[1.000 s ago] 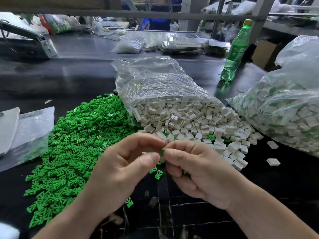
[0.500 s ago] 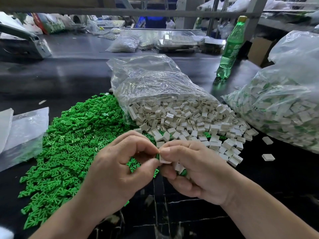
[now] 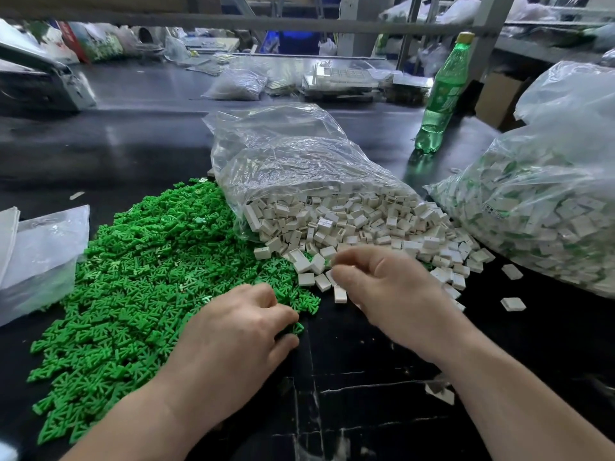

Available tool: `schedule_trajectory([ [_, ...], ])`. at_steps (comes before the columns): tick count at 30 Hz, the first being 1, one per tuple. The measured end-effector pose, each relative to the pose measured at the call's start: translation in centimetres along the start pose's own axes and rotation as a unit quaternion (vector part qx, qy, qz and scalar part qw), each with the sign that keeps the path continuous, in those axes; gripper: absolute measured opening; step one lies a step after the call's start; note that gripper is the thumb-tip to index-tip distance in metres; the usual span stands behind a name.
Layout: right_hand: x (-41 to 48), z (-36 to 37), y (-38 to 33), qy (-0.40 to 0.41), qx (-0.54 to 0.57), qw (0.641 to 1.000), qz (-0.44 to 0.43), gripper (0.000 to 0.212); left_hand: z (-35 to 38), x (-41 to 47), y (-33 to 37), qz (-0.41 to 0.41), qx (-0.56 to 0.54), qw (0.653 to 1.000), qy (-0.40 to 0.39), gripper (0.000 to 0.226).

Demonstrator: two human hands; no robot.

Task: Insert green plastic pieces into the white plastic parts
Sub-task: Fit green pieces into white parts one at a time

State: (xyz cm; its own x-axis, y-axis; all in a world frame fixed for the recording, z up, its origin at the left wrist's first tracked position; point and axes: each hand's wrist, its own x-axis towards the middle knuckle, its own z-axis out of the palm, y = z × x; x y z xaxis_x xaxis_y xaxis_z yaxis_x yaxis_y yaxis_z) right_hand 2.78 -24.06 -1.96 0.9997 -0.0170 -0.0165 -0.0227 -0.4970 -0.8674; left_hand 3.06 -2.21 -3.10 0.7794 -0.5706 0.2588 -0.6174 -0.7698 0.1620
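Note:
A big heap of small green plastic pieces (image 3: pixel 139 277) lies on the dark table at the left. White plastic parts (image 3: pixel 359 221) spill from a clear bag (image 3: pixel 293 161) in the middle. My left hand (image 3: pixel 233 341) rests palm down on the heap's right edge, fingers curled onto green pieces, its fingertips hidden. My right hand (image 3: pixel 389 294) hovers over the near edge of the white spill with curled fingers. A white part (image 3: pixel 340 294) peeks out from under them. The right hand is blurred.
At the right a large clear bag (image 3: pixel 545 221) holds white parts with green in them. A green bottle (image 3: pixel 441 94) stands behind it. Loose white parts (image 3: pixel 512 304) lie at the right, flat plastic bags (image 3: pixel 43 247) at the left. Clutter fills the far side.
Both hands were pinched together in front of me on one piece. They have separated: the left dropped onto the green heap, the right moved out over the white parts.

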Motion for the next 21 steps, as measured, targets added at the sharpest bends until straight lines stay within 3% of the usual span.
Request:
schedule_trajectory([
  [2, 0.1, 0.3, 0.1, 0.003, -0.248, 0.969, -0.015, 0.027, 0.2, 0.1, -0.2, 0.006, 0.001, 1.0, 0.005, 0.018],
  [5, 0.2, 0.9, -0.2, -0.029, -0.385, 0.923, -0.001, 0.038, 0.4, 0.2, -0.3, 0.011, -0.008, 1.0, 0.007, 0.02],
  [8, 0.4, 1.2, -0.7, -0.05, -0.409, 0.911, -0.001, 0.032, 0.5, 0.1, -0.3, 0.027, -0.01, 1.0, -0.01, 0.029],
  [16, 0.4, 0.7, -0.9, -0.081, -0.419, 0.904, -0.004, 0.026, 0.5, 0.2, 0.3, 0.007, -0.031, 0.999, -0.018, 0.014],
  [21, 0.4, 1.2, -0.2, -0.028, -0.433, 0.899, -0.054, 0.023, 0.0, 0.2, 0.3, 0.004, -0.055, 0.998, 0.005, 0.022],
])
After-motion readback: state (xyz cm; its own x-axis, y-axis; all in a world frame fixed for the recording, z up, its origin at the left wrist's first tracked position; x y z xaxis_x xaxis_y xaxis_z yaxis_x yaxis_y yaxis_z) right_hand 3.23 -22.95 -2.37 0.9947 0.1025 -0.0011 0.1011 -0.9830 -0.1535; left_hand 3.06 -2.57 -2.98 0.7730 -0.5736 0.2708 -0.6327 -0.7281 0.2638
